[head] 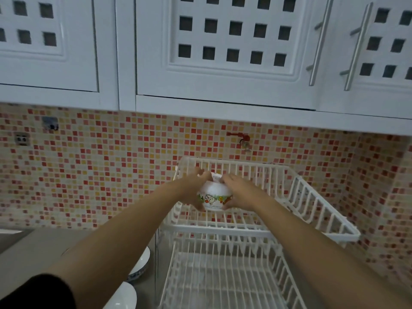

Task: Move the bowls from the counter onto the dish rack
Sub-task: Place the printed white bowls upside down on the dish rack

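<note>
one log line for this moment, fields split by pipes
step: placing | held: cartoon bowl tilted, left hand plus right hand | over: dish rack upper tier | waiting: two bowls on counter

Both hands [196,190] hold bowl [214,195] over rack [312,210]

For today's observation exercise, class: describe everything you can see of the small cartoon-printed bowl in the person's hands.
The bowl is small, white and glossy, probably ceramic, with a band of cartoon animals and flowers around it. It appears turned upside down. The left hand and right hand clasp opposite sides, holding it over the upper tier of the white wire dish rack. Whether it touches the wires is unclear.
</note>
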Demonstrator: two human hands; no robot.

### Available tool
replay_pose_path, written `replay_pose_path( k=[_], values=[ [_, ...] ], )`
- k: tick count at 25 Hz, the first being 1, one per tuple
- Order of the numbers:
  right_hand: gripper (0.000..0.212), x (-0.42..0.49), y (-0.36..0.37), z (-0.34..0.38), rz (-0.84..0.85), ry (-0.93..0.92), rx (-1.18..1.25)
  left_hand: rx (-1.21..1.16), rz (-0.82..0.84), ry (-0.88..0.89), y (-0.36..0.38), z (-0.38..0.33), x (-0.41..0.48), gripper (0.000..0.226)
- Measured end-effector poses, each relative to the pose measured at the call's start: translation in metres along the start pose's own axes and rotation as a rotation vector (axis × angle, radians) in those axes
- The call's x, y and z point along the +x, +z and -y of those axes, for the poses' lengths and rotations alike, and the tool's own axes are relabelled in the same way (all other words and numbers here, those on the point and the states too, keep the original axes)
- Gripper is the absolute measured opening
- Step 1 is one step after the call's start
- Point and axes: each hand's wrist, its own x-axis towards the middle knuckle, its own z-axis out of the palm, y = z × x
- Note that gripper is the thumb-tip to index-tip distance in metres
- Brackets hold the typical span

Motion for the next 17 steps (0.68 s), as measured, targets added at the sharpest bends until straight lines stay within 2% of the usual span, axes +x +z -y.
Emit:
replay_pose_path(
  k=[7, 12, 15, 17],
  values=[
    [0.076, 0.002, 0.003, 0.002, -0.015, -0.058, -0.154, 0.066, 0.049, -0.003, 0.006, -0.002, 0.002, 0.089],
    [0.084, -0.002, -0.004, 0.001, 0.041, -0.011, -0.144, 0.054, 0.089, 0.001, 0.001, 0.002, 0.000, 0.093],
    [0.086, -0.006, -0.023, 0.012, 0.005, 0.033, -0.181, 0.022, -0.017, 0.014, -0.020, 0.008, -0.013, 0.084],
    [0.069, -0.005, -0.039, 0.037, -0.114, -0.009, -0.107, 0.011, -0.120, -0.022, -0.040, 0.023, -0.031, 0.071]
  ],
)
